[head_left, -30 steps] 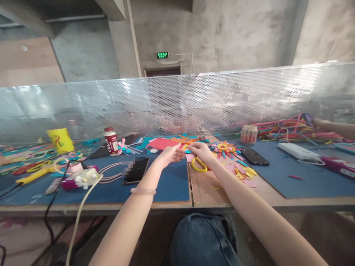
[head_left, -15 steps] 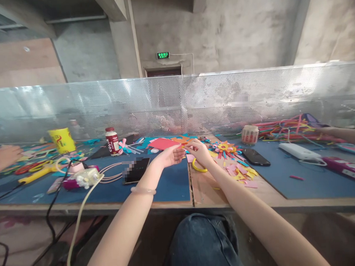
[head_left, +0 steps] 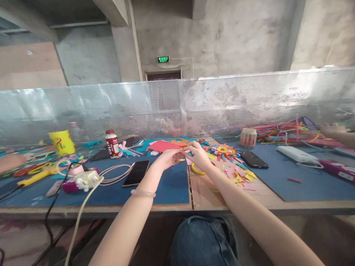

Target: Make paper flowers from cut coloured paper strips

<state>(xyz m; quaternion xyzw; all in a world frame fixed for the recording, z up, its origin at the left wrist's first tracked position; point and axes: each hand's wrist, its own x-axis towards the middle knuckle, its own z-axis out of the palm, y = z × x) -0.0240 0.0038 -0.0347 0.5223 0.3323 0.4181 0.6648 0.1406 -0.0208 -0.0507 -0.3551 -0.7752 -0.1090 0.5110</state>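
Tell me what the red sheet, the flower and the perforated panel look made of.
Red sheet: paper, card or thin foam, matt; its flat, even colour leaves open which.
Flower: probably paper or thin foam, matt, judging by its flat strips.
Panel: most likely bare metal, shiny, going by its silvery glare and small holes.

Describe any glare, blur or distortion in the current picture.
Head view: bright glare whitens parts of the silver perforated metal screen; head view: the bare forearms look stretched toward the lower edge; head view: detail between the bare left hand and bare right hand is indistinct.
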